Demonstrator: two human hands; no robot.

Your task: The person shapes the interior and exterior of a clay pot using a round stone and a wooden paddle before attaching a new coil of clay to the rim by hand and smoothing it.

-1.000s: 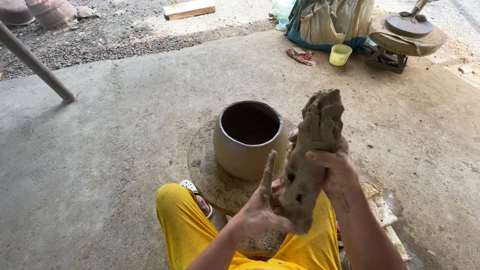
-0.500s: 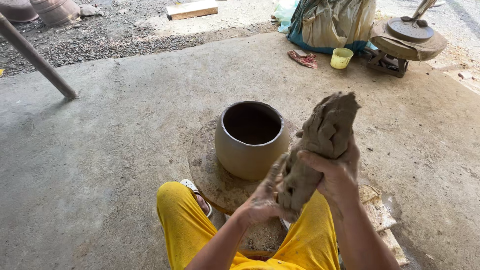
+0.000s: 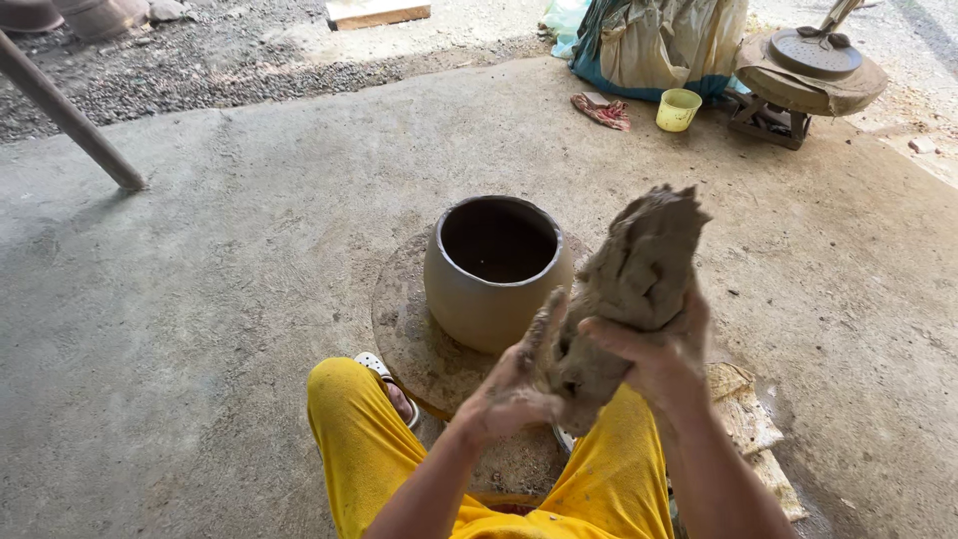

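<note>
Clay lump: long axis tilting up and rightward, just right of clay pot on round board; right hand wrapping its middle; left hand pressing flat, fingers open, against lower end.

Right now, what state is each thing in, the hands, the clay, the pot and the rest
Left hand: open, palm pressed against the clay lump's lower end.
Right hand: wrapped around the lump's middle.
Clay lump: raised, tilted, rough and unshaped.
Clay pot: upright on the round board, mouth open, nothing visible inside.
Yellow cup: upright on the floor.
</note>
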